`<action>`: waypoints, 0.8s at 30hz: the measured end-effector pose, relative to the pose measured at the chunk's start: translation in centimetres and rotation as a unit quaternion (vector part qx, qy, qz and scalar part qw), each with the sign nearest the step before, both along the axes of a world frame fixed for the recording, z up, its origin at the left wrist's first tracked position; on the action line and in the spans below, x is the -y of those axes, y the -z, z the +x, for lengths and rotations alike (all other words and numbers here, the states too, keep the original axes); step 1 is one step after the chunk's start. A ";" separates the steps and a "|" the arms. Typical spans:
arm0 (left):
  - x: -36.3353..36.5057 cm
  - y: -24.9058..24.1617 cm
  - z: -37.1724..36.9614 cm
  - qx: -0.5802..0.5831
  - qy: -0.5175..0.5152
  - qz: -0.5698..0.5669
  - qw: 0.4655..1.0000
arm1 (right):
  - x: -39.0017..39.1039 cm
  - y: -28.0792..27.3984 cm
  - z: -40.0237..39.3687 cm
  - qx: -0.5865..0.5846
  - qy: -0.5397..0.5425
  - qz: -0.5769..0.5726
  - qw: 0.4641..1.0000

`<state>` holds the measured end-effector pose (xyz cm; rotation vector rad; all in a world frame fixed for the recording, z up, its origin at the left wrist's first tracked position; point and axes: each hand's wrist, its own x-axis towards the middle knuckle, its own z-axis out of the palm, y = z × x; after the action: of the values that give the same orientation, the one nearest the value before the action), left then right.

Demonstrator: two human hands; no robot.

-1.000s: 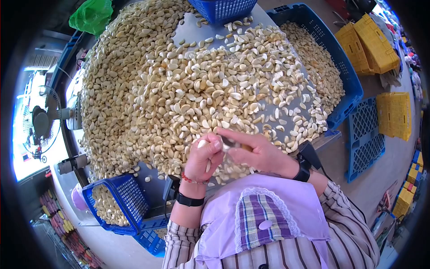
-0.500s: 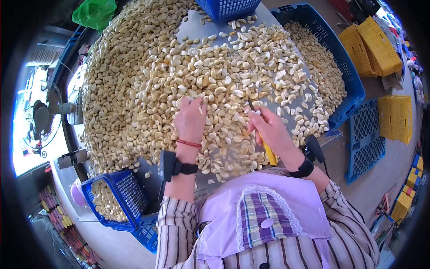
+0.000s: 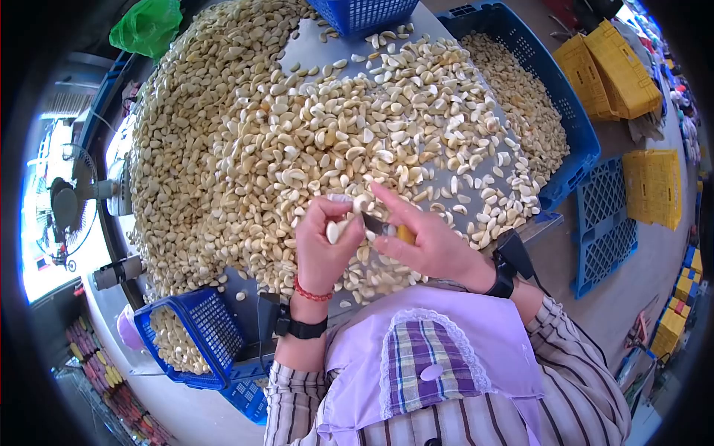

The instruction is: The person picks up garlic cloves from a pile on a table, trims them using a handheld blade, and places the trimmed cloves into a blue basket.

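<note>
My left hand (image 3: 321, 256) is closed around pale garlic cloves (image 3: 332, 233), one showing between its curled fingers. My right hand (image 3: 442, 249) grips a small knife with a yellow handle (image 3: 405, 235). Its dark blade (image 3: 373, 223) points left and reaches the fingertips of my left hand. Both hands meet low over a wide heap of garlic cloves (image 3: 245, 156), which is spread across a metal table (image 3: 316, 46).
A blue basket of cloves (image 3: 230, 327) tilts at the table's near left corner. Another blue basket (image 3: 364, 15) stands at the far edge. On the right are a large blue crate (image 3: 584, 126) of cloves, yellow crates (image 3: 625, 70) and a blue pallet (image 3: 606, 223). A fan (image 3: 71, 201) stands left.
My left hand has come off the heap toward me, now with cloves in it. My right hand has moved left and turned the knife, bringing the blade to the left fingers.
</note>
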<state>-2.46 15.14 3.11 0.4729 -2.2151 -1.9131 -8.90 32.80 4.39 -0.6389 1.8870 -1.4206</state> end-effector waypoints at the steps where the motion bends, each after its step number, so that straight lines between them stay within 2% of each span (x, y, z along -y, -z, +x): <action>1: -0.1 0.1 0.3 0.000 -0.003 0.000 1.000 | 0.1 0.0 0.0 0.000 -0.003 0.000 1.000; 4: -0.1 0.1 1.0 -0.014 0.012 -0.071 0.997 | 0.3 -0.2 0.0 -0.011 -0.027 0.003 1.000; 10: 0.0 -1.0 1.2 -0.027 0.028 -0.055 0.998 | 0.5 -0.2 0.1 0.054 -0.034 -0.015 0.998; 12: 0.2 -0.9 1.3 -0.023 0.031 -0.059 0.997 | 0.5 -1.1 -0.1 0.001 -0.056 0.051 0.997; 13: 0.3 -0.9 1.4 -0.019 0.035 -0.065 0.997 | 0.6 -0.5 0.2 0.002 -0.059 0.051 0.997; 14: 0.3 -1.0 1.4 -0.018 0.033 -0.066 0.997 | 0.9 0.7 0.7 -0.064 -0.023 0.002 0.998; 15: 0.2 -1.1 1.3 -0.002 0.017 0.013 1.000 | 1.3 1.0 0.9 -0.129 0.012 -0.047 0.990; 16: 0.2 -1.3 1.4 0.013 0.000 0.091 0.996 | 1.3 0.8 0.9 -0.128 0.009 -0.049 0.990; 17: 0.5 -1.5 1.7 0.014 -0.004 0.090 0.996 | 1.3 0.3 0.7 -0.009 0.033 -0.037 0.999; 18: 1.0 -1.7 2.2 0.055 -0.017 0.182 0.982 | 1.3 -0.3 0.5 0.111 0.055 -0.024 0.992; 19: 1.6 -1.9 3.0 0.096 -0.030 0.272 0.957 | 1.1 -0.5 0.3 0.114 0.050 -0.026 0.992; 21: 3.6 -2.8 5.5 -0.056 -0.128 0.329 0.934 | 0.4 -0.5 -0.6 0.243 0.097 -0.078 0.962; 22: 6.4 -3.1 8.0 -0.101 -0.151 0.306 0.935 | 0.1 -0.3 -0.6 0.264 0.131 -0.128 0.947; 23: 8.9 -2.7 10.7 -0.179 -0.240 0.258 0.919 | -0.3 0.2 -0.9 0.269 0.127 -0.130 0.946; 24: 12.5 -3.6 13.6 -0.213 -0.274 0.286 0.893 | -0.8 0.8 -1.2 0.281 0.153 -0.149 0.936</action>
<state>11.18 2.67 6.75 0.6006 -1.0758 -2.0462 -10.15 33.59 3.56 -0.0406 1.3632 -1.8700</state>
